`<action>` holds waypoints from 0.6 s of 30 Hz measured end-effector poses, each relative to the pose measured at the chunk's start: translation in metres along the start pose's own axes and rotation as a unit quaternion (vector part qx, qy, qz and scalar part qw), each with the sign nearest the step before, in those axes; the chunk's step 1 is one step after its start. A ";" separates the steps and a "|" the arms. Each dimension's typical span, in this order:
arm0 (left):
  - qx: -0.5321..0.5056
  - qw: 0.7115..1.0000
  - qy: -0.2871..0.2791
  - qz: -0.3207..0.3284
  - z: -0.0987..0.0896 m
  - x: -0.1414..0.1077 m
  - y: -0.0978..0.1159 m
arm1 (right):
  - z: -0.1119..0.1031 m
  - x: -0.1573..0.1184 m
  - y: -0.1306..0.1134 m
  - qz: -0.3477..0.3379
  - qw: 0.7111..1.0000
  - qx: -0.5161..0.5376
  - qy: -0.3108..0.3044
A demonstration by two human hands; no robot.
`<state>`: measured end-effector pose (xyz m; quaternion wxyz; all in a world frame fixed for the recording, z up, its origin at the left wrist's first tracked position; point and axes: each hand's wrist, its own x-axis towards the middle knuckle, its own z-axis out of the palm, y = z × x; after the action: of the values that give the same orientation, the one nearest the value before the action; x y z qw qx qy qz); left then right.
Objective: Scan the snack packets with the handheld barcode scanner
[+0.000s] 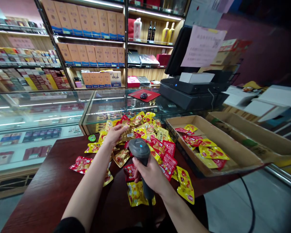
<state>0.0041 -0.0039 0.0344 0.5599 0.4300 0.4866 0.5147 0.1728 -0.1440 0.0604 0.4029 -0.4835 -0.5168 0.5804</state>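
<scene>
My right hand point(151, 171) is wrapped around the handle of a dark grey barcode scanner point(139, 149), its head pointing away from me at a pile of snack packets point(147, 127). A small blue light glows on the scanner's top. Over the left part of the pile, my left hand point(115, 134) has its thumb and fingers closed on the edge of a gold snack packet point(128, 133) with a barcode patch. Red, yellow and gold packets lie around both hands. One yellow packet point(135, 194) lies below the scanner, and another yellow packet point(185, 186) is to the right.
An open cardboard box point(242, 158) holding several packets stands on the right of the brown table point(50, 181); a second cardboard box point(252, 132) is behind it. Beyond are a glass counter point(106, 106), a mouse point(143, 95), a monitor point(178, 51) and stocked shelves.
</scene>
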 end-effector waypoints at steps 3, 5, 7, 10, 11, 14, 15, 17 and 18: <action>-0.015 1.000 -0.008 -0.002 -0.001 0.000 -0.001 | 0.000 0.000 0.000 -0.003 1.000 -0.010 0.000; -0.017 1.000 -0.010 -0.001 -0.001 0.000 0.000 | 0.000 0.000 0.000 -0.005 1.000 -0.010 0.002; -0.021 1.000 -0.011 0.000 0.000 0.000 0.001 | 0.001 0.000 0.000 -0.006 1.000 -0.008 0.002; -0.051 0.998 -0.013 -0.016 0.001 0.002 0.000 | 0.001 0.001 0.001 -0.007 1.000 -0.007 0.000; -0.065 0.997 -0.014 -0.023 0.001 0.003 -0.001 | 0.000 0.001 0.002 -0.008 1.000 -0.006 0.001; -0.086 0.996 -0.012 -0.037 0.002 0.007 -0.004 | 0.000 0.000 0.006 -0.008 1.000 -0.001 0.005; -0.083 0.996 -0.012 -0.038 0.002 0.009 -0.005 | 0.000 0.000 0.007 -0.004 1.000 0.000 0.005; -0.062 0.998 -0.004 -0.030 0.001 0.009 -0.005 | -0.001 0.001 0.008 0.004 1.000 0.006 -0.004; -0.047 0.999 0.004 -0.018 0.001 0.009 -0.005 | -0.003 0.003 0.008 -0.003 1.000 0.016 -0.004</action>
<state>0.0058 0.0045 0.0286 0.5866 0.3923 0.4715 0.5288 0.1751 -0.1420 0.0523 0.4104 -0.4729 -0.5102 0.5895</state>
